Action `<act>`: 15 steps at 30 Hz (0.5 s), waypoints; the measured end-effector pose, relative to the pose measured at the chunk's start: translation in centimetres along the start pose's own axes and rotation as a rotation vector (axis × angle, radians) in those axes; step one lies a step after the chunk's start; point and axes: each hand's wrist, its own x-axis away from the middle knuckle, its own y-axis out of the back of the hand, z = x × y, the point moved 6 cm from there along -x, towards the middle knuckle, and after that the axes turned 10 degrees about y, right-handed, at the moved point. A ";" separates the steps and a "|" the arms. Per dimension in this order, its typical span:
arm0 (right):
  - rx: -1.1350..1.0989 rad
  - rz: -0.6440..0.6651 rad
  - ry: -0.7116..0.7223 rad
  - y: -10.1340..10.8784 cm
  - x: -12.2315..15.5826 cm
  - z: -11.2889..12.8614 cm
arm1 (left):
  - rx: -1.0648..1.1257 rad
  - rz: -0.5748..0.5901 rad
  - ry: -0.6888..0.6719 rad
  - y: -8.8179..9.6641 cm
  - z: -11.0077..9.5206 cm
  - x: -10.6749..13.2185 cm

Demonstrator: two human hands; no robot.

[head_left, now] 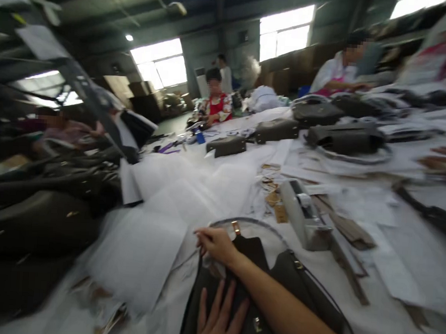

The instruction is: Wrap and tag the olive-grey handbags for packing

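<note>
A dark olive handbag (pixel 288 277) with gold-coloured metal fittings lies flat on the white-covered table in front of me. My left hand (pixel 223 318) rests on it at the bottom of the view, palm down with fingers spread. Reaching across from the lower right, my right hand (pixel 216 244) is over the bag's upper left edge, its fingers curled together. A crumpled whitish cloth or tissue (pixel 215 267) shows beneath its palm and seems to be gripped. Beyond the hand, a grey strap or cord (pixel 268 226) curves around the bag's top.
White wrapping sheets (pixel 146 243) lie to the left, beside a pile of dark bags (pixel 34 221). A grey tape dispenser (pixel 305 215) and brown tags (pixel 277 205) stand ahead right. More bags (pixel 345 136) lie farther back. Another person's hand (pixel 444 160) shows at the right edge; co-workers sit beyond.
</note>
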 end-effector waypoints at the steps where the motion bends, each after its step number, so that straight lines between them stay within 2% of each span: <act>1: -0.029 -0.012 -0.012 0.2 -0.1 0.0 | 0.001 -0.039 -0.042 0.2 -0.3 0.2; 4: -0.046 -0.033 -0.057 0.4 -0.4 0.5 | 0.044 0.072 0.073 0.2 0.0 0.3; 7: -0.009 0.061 -0.055 -0.8 -1.0 2.6 | 0.140 0.140 0.128 0.9 -0.3 0.4; 11: 0.151 0.307 0.025 -4.8 -3.5 5.9 | 0.222 0.170 0.174 1.4 -0.3 0.6; 15: 0.450 0.407 0.017 -8.6 -7.2 6.6 | 0.272 0.161 0.190 1.7 -0.2 0.6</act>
